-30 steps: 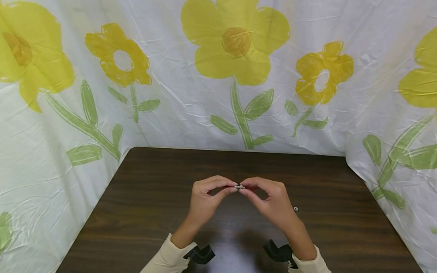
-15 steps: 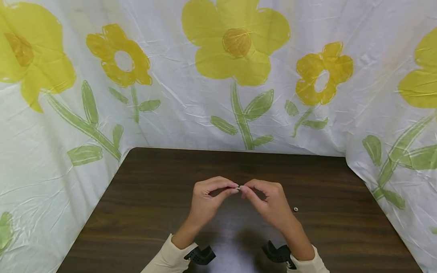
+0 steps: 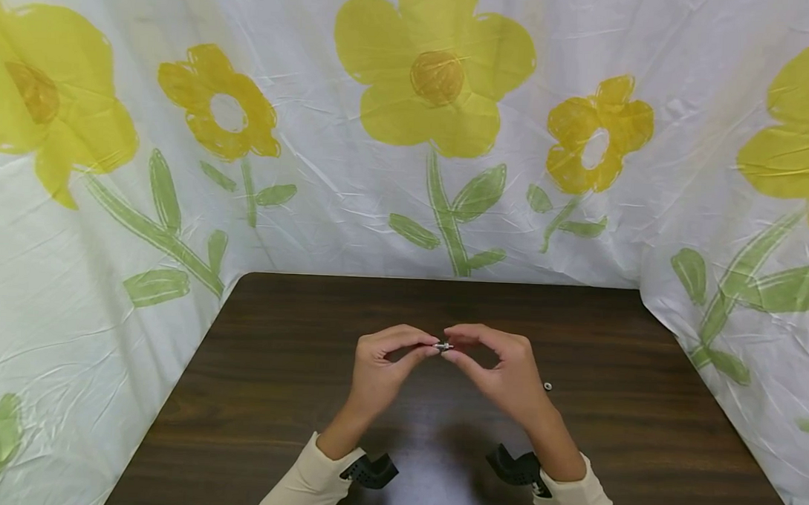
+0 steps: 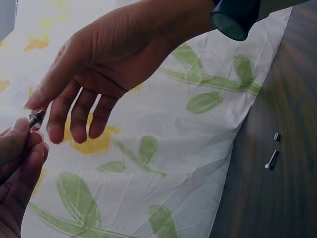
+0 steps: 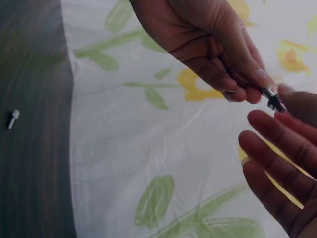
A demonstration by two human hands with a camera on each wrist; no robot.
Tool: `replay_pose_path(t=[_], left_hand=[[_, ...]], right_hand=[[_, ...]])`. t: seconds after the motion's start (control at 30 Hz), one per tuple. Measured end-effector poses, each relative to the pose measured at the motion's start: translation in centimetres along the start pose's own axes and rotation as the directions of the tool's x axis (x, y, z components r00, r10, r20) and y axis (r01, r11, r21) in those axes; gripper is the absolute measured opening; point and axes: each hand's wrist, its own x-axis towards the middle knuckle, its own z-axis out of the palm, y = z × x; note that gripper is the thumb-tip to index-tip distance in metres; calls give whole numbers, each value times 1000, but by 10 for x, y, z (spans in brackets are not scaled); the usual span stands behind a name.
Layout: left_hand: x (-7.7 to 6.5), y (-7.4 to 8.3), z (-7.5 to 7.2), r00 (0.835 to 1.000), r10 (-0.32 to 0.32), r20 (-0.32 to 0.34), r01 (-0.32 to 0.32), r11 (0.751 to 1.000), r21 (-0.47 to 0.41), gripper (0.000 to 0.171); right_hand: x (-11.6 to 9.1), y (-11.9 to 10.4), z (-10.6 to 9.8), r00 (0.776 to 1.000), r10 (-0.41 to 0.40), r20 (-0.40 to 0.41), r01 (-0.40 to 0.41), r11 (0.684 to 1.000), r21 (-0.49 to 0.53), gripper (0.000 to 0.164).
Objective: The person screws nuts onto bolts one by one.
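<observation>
My left hand (image 3: 382, 363) pinches a small metal bolt (image 3: 441, 346) between thumb and fingertips, holding it level above the table. A nut (image 5: 274, 102) sits near the bolt's free end. From the other side my right hand (image 3: 507, 371) reaches to that end. Its thumb is right at the nut, and its index finger is lifted a little away. In the right wrist view the other right fingers (image 5: 277, 171) are spread and hold nothing. A loose nut (image 4: 277, 136) and another bolt (image 4: 271, 159) lie on the table in the left wrist view.
The dark wooden table (image 3: 272, 396) is enclosed at the back and sides by a white cloth (image 3: 298, 226) printed with yellow flowers. A small round metal piece (image 3: 548, 387) lies just beside my right wrist. Black wrist-camera mounts (image 3: 371, 472) hang under both wrists.
Half a second ago my right thumb and index finger were closed over the nut, hiding it. They have since parted, showing the nut again. My left hand stays nearly still.
</observation>
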Motion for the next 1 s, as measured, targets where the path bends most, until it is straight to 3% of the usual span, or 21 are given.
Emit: replay_pose_path(t=[0.23,0.73,1.0], left_hand=[[-2,0,0,1000,-10,-2,10,1000,-7,20],[0,1,0,1000,5,1,-5,1000,-8,18],[0,2,2,1000,1,12,-1,1000,-19,20]], right_hand=[[1,1,1,997,-79,-1,78,996,53,34],[0,0,3,998,24,50,-25,1000,15,19],[0,-3,7,998,42,46,-43,999,10,25]])
